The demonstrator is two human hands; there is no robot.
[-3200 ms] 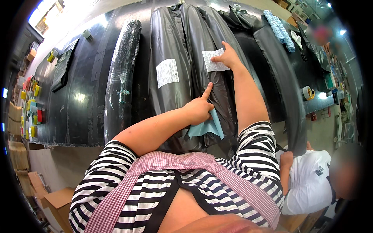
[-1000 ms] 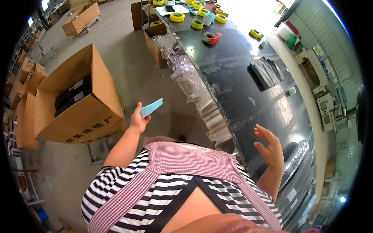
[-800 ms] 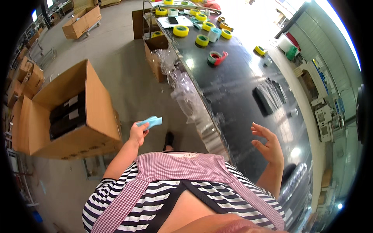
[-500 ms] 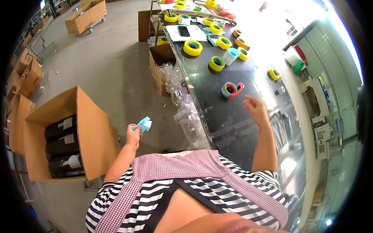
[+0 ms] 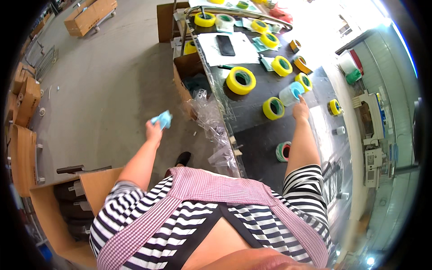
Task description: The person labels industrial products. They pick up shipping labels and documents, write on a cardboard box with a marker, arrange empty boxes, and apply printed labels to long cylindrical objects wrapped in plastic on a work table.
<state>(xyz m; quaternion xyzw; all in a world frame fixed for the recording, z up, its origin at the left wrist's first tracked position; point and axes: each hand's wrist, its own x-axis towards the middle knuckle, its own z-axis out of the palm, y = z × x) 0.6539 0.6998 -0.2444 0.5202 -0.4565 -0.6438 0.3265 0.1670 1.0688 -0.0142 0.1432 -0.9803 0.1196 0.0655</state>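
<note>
Long dark worktable (image 5: 265,135) strewn with yellow tape rolls (image 5: 240,80). Right hand (image 5: 300,108) stretched out, fingertips at pale blue-cored roll (image 5: 291,93), curl of fingers not discernible. Left hand (image 5: 154,130) held over floor, fingers clamped on blue cloth (image 5: 162,119). Reach step judged; secure grasp of roll needed next.

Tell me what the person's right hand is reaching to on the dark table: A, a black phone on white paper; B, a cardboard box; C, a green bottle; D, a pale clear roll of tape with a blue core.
D: the right hand has its fingertips at the pale clear tape roll on the dark table, while the left hand holds a small light-blue piece out over the floor.
</note>
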